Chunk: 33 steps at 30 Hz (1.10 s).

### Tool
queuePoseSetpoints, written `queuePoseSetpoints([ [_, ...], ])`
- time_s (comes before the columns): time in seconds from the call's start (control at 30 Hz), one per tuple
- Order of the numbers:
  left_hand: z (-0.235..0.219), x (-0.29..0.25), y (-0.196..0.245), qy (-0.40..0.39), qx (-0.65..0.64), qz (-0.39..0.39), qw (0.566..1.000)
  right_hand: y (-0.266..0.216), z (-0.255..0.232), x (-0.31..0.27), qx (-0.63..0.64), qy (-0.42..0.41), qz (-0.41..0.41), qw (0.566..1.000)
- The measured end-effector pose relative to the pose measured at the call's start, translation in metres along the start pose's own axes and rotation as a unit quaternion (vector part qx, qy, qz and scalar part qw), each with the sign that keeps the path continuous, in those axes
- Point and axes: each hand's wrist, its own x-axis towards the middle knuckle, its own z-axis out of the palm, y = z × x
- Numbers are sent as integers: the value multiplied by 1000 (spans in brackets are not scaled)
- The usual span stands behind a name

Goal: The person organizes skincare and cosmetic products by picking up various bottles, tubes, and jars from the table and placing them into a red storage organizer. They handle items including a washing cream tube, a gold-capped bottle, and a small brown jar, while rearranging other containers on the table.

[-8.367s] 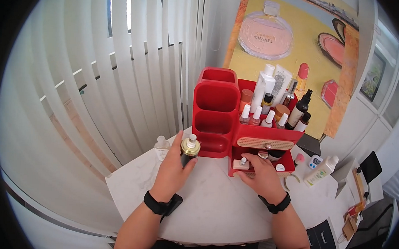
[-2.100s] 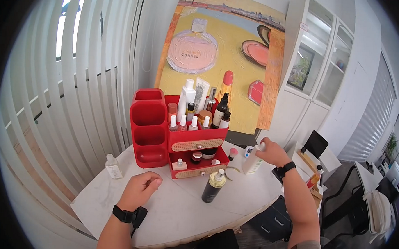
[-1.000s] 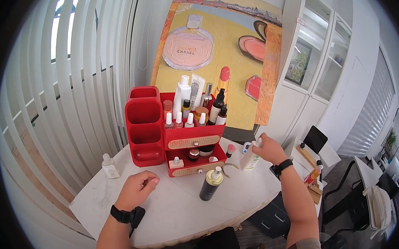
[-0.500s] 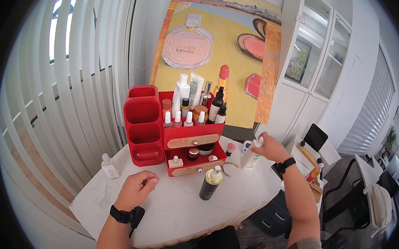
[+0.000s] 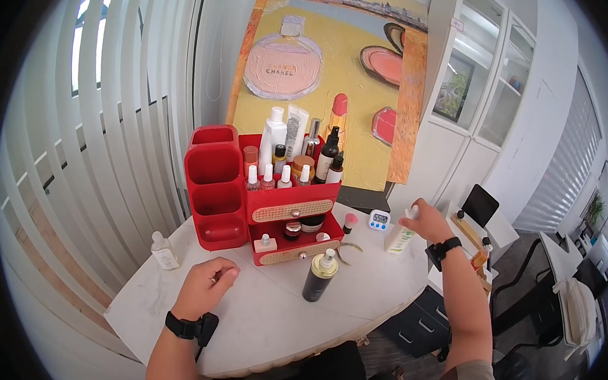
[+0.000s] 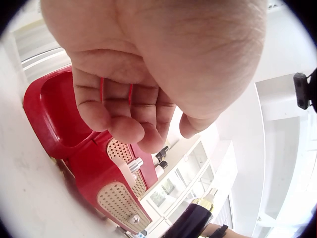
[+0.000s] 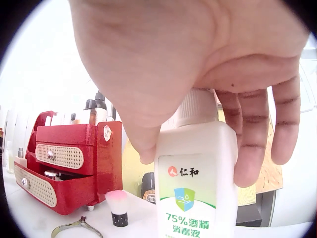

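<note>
shifted white rectangular plastic bottle (image 5: 398, 241) away from white digital timer (image 5: 379, 220), apparently repositioning, gripping with right hand (image 5: 429, 223); loosely curling empty left hand (image 5: 204, 286).

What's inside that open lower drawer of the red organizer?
The lower drawer shows a small pale bottle at its front, a dark round jar, a black jar and a small white item. The upper drawer covers the back, so anything deeper is hidden.
</note>
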Motion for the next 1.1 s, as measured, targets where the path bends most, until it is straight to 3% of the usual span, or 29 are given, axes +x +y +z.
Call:
queuePoseSetpoints([
  [0.6, -1, 0, -1, -8, 1, -9, 1000, -6, 9, 2, 10, 41, 6, 999],
  [0.83, 0, 0, 0, -8, -5, -13, 1000, -9, 2, -5, -4, 9, 15, 1000],
  [0.9, 0, 1, -3, -10, -8, -8, 1000, -7, 6, -6, -19, 102, -17, 994],
  [0.93, 0, 1, -4, -11, -12, -4, 1000, -6, 3, -5, -19, 102, -19, 994],
  [1.03, -1, 0, 0, -10, -6, -7, 1000, -34, -25, -14, 109, 259, -122, 952],
  [1.07, -1, 0, 0, -7, -6, -8, 1000, -42, -29, -15, 110, 258, -126, 952],
  [1.1, 0, 0, 0, -7, -7, -6, 1000, -49, -34, -17, 121, 286, -181, 933],
])
